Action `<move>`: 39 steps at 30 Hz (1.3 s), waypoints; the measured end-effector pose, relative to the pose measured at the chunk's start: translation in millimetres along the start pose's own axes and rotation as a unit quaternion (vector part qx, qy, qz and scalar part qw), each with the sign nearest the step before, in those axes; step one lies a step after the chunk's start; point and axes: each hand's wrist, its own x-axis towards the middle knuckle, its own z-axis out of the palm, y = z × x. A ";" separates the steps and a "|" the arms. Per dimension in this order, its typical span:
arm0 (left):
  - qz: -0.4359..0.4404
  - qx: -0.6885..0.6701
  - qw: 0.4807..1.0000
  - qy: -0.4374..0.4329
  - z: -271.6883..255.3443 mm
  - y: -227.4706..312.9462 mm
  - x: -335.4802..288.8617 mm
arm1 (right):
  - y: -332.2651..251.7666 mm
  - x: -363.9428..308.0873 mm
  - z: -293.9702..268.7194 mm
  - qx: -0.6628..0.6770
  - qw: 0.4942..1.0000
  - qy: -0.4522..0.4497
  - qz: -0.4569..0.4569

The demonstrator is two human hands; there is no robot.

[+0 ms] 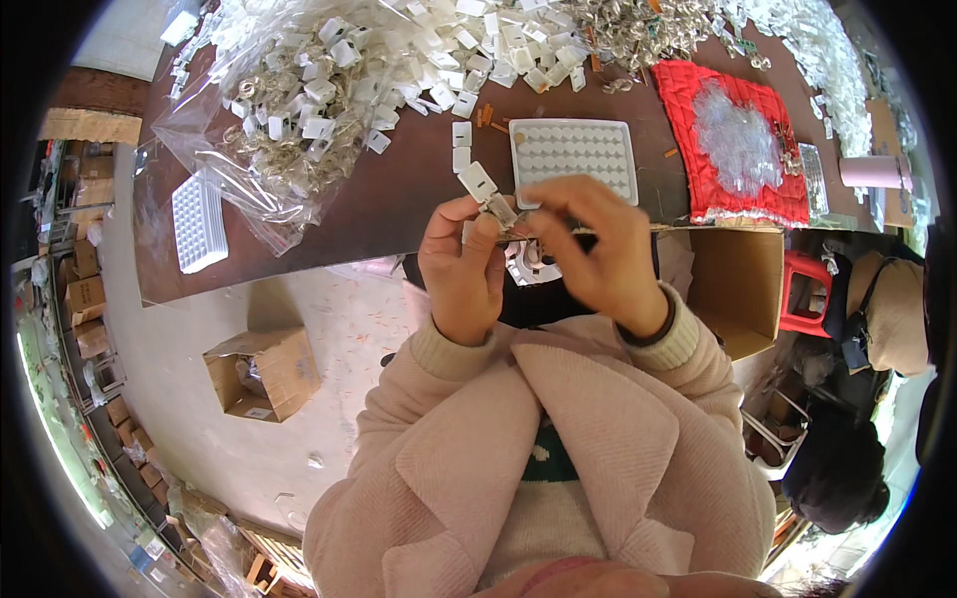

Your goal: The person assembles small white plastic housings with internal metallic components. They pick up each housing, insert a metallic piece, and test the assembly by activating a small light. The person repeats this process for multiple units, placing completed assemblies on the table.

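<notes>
My left hand [461, 267] pinches a small white plastic clip [479, 184] between thumb and fingers, at the near edge of the brown table [399, 199]. My right hand [598, 247] grips a small metal piece against the clip's lower end; the piece is mostly hidden by my fingers. Just beyond both hands lies a white moulded tray [573, 154] with rows of round pockets. A heap of white clips [469, 50] covers the far side of the table.
A clear plastic bag [269, 120] of clips and metal rings lies left, beside a second white tray [199, 224]. A red cloth [738, 140] with clear parts lies right. Open cardboard boxes [264, 374] [743, 289] stand below. Another person [877, 329] sits at the right.
</notes>
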 end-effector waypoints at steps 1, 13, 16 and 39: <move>-0.005 -0.027 1.000 -0.007 -1.3 1.5 2.3 | 7.1 8.1 1.3 -0.029 0.999 0.010 0.009; -0.073 -0.080 0.994 -0.011 -14.8 8.8 15.2 | 40.2 42.8 27.2 -0.159 0.987 0.004 -0.007; -0.080 -0.117 0.990 -0.016 -15.9 9.3 15.6 | 18.1 35.5 18.0 -0.070 0.994 0.004 -0.079; -0.043 -0.060 0.996 -0.044 -14.1 18.9 2.3 | 47.5 -9.3 -37.6 -0.231 0.970 -0.018 -0.075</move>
